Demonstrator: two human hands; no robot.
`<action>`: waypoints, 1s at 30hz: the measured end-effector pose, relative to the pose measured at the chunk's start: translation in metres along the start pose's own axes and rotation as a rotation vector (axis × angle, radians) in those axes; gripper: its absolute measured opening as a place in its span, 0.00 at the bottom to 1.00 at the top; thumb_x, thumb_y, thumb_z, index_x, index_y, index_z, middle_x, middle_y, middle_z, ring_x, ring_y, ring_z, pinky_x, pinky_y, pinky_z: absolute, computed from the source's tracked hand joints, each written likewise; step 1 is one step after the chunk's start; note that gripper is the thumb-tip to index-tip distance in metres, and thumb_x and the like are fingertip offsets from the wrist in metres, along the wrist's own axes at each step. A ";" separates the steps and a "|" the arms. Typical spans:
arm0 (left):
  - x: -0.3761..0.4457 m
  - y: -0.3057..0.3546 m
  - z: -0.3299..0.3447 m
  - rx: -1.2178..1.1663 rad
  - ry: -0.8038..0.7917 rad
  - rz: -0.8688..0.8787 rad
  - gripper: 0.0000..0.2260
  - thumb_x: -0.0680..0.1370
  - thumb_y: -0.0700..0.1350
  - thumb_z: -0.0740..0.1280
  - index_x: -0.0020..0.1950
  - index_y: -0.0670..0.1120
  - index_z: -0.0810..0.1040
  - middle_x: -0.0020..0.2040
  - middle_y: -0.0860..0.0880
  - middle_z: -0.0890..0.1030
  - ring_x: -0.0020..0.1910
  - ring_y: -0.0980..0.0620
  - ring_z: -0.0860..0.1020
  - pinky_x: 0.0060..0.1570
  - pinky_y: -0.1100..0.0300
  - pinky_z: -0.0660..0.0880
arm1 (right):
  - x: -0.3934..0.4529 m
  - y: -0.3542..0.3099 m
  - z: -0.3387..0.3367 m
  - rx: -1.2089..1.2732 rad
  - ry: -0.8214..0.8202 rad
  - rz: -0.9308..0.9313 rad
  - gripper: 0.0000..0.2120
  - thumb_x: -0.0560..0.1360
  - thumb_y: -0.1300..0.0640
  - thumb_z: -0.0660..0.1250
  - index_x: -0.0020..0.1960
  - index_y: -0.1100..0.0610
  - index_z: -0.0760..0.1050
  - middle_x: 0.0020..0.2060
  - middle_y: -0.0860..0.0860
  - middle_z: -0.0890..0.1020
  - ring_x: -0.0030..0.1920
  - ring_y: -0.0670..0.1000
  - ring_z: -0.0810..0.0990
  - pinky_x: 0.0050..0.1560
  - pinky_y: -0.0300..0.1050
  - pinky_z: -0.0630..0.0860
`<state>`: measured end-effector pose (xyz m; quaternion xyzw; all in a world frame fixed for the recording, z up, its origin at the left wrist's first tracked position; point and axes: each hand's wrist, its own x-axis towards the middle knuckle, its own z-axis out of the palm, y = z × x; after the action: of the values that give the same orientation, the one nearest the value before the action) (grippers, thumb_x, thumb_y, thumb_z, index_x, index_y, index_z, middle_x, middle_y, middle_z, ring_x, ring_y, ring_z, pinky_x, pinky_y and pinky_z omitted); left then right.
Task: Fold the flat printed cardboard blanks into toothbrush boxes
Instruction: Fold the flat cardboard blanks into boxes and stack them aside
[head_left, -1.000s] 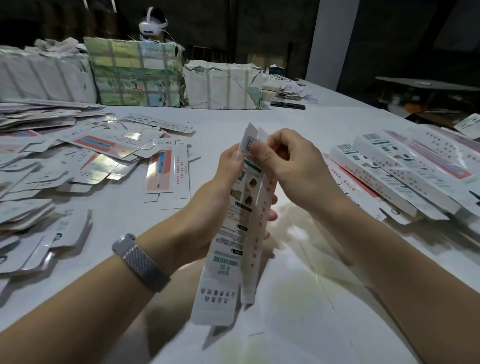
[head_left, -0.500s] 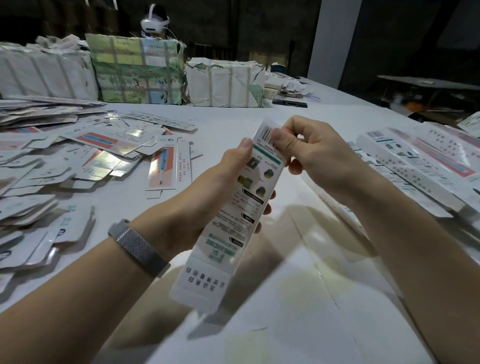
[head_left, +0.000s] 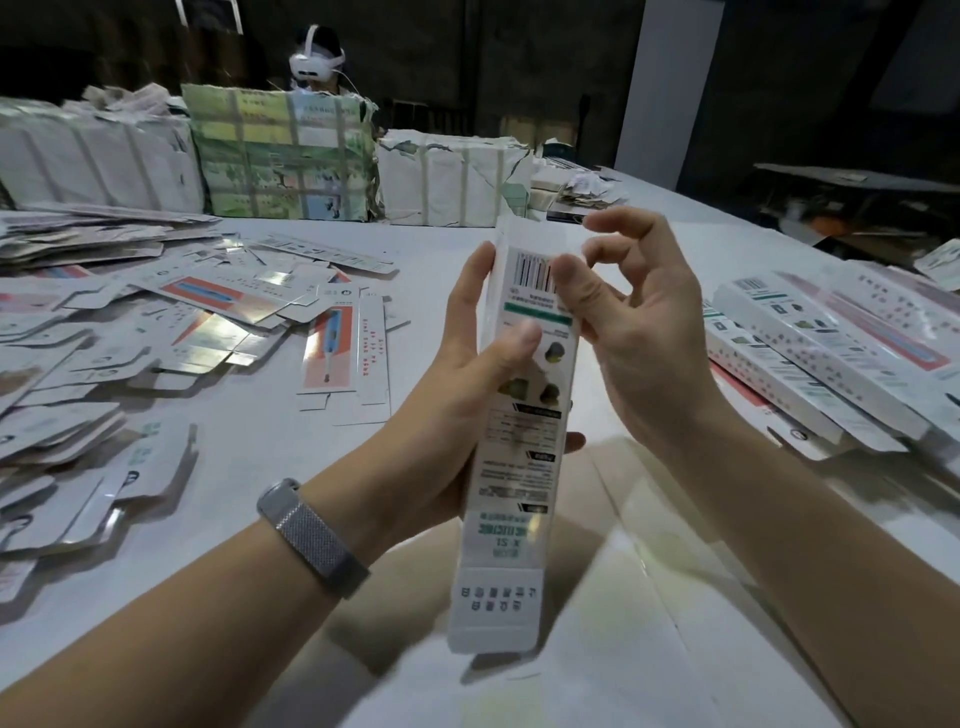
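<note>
A broad white worktop (head_left: 597, 649) fills the foreground and runs back into a dim room. Its glossy surface carries soft patches of reflected light and shadow. Behind it the back wall (head_left: 493, 62) is dark, nearly black. A pale square pillar (head_left: 657, 88) rises at the worktop's far right corner. Further right, in the gloom, stands a low dark table (head_left: 852, 179) with cluttered, indistinct items on it. A framed picture (head_left: 208, 13) hangs high on the left.
</note>
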<state>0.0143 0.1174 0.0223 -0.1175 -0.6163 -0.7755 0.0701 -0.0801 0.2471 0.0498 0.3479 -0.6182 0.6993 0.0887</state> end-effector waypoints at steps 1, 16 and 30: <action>0.000 -0.001 -0.002 -0.040 -0.018 -0.003 0.28 0.79 0.50 0.66 0.67 0.79 0.60 0.57 0.46 0.82 0.46 0.46 0.84 0.45 0.46 0.81 | -0.001 0.000 0.001 0.024 0.005 0.015 0.13 0.73 0.53 0.72 0.54 0.51 0.73 0.48 0.54 0.75 0.50 0.63 0.83 0.46 0.63 0.83; 0.001 0.002 -0.006 -0.092 -0.045 -0.019 0.21 0.81 0.38 0.62 0.65 0.61 0.61 0.46 0.47 0.84 0.42 0.35 0.83 0.43 0.43 0.82 | -0.009 0.001 0.008 -0.039 -0.043 0.052 0.11 0.71 0.48 0.72 0.48 0.54 0.80 0.39 0.54 0.85 0.38 0.56 0.85 0.34 0.50 0.82; -0.001 0.003 -0.004 -0.061 -0.027 -0.013 0.16 0.83 0.42 0.59 0.65 0.60 0.62 0.41 0.45 0.82 0.36 0.37 0.82 0.34 0.51 0.80 | -0.004 0.001 0.004 -0.071 -0.112 0.053 0.01 0.72 0.53 0.72 0.43 0.48 0.83 0.41 0.50 0.85 0.50 0.62 0.83 0.54 0.65 0.79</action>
<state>0.0154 0.1129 0.0236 -0.1261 -0.5941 -0.7927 0.0533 -0.0761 0.2446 0.0463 0.3668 -0.6557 0.6583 0.0478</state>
